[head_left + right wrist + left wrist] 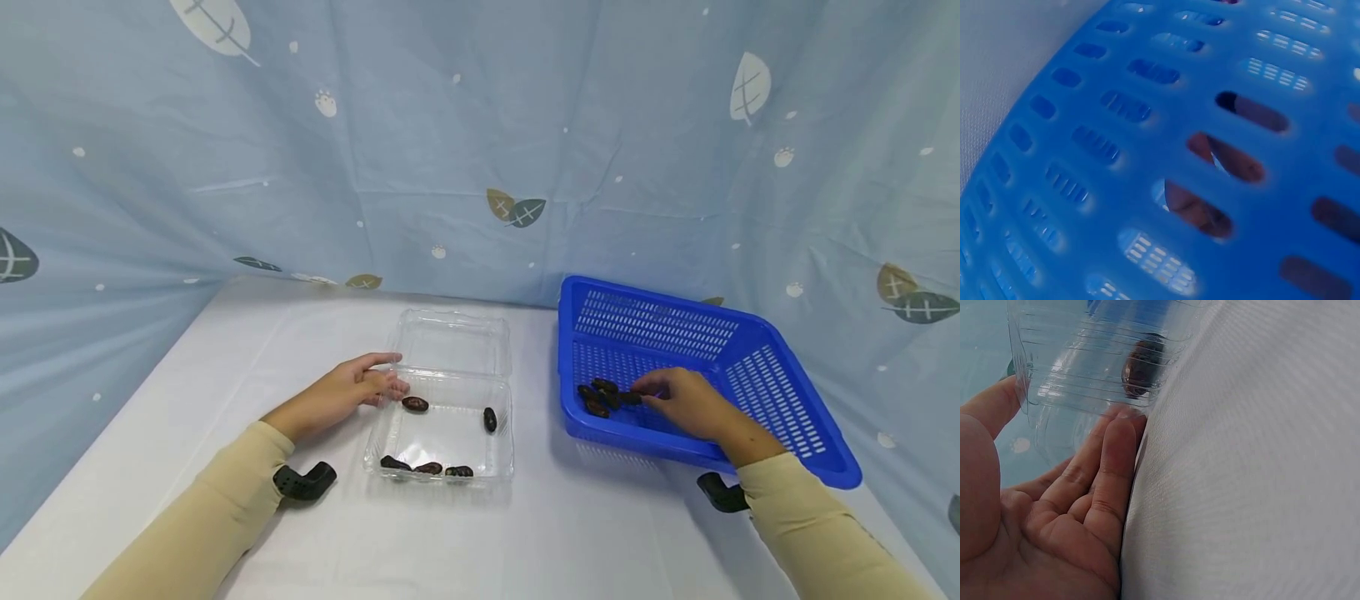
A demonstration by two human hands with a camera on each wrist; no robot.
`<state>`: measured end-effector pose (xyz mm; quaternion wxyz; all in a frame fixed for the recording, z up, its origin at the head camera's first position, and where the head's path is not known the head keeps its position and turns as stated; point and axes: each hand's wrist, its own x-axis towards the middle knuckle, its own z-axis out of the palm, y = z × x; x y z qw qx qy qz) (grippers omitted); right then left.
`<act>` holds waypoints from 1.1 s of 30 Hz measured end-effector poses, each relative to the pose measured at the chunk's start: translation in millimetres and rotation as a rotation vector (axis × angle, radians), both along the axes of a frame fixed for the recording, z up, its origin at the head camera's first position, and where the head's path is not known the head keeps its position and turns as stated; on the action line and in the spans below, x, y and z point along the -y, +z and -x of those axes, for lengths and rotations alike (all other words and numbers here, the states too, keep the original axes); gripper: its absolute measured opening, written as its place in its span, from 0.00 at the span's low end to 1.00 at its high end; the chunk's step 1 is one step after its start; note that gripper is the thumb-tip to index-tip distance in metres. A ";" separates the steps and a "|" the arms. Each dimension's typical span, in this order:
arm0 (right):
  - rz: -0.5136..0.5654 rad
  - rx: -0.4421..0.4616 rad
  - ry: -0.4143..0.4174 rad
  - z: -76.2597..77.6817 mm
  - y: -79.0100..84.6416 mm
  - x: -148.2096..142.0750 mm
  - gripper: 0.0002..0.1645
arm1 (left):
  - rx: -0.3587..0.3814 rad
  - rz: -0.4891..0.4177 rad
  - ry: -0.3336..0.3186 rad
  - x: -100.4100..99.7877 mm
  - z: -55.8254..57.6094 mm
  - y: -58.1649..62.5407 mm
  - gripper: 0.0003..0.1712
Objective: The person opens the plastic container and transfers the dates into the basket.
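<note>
The right hand [686, 404] pinches 1 dark piece [630, 398] inside the blue basket [652, 323], at its near left; the hand hides much of the basket floor, and the fingertips' exact grip is hard to make out. A small pile [604, 386] of similar pieces lies just left of the fingers, overlapping. The right wrist view is mostly blue basket wall (only slivers of hand show through the slots).

The left hand [337, 400] is spread, holding nothing, fingers fairly straight at the left wall of the clear container [450, 433]; its thumb meets the plastic, but I cannot tell how firmly the fingertips press. The container holds 5 dark pieces: 3 along the near wall, 1 far left, 1 right. Its transparent lid [450, 346] lies open on the far side.
</note>
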<state>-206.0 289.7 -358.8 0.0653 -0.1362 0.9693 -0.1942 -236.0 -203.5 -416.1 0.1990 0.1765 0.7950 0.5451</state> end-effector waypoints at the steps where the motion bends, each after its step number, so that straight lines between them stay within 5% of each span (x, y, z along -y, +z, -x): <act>1: -0.006 0.002 0.006 0.8 0.3 0.3 0.12 | -0.002 -0.001 0.000 0.5 -0.2 0.2 0.34; 12: -0.053 0.029 -0.013 1.6 2.2 6.5 0.15 | 0.006 -0.001 0.018 2.8 -4.2 1.5 0.36; 21: 0.052 -0.251 -0.097 -11.0 23.7 24.9 0.15 | -0.008 0.005 0.005 2.2 -2.2 1.0 0.35; 28: 0.213 -0.488 0.039 -28.4 34.1 75.6 0.14 | -0.020 0.014 0.000 -0.7 -1.0 2.7 0.34; 33: 0.318 -0.502 0.146 -36.9 34.5 113.8 0.15 | -0.011 0.017 0.000 -1.2 -1.4 3.3 0.34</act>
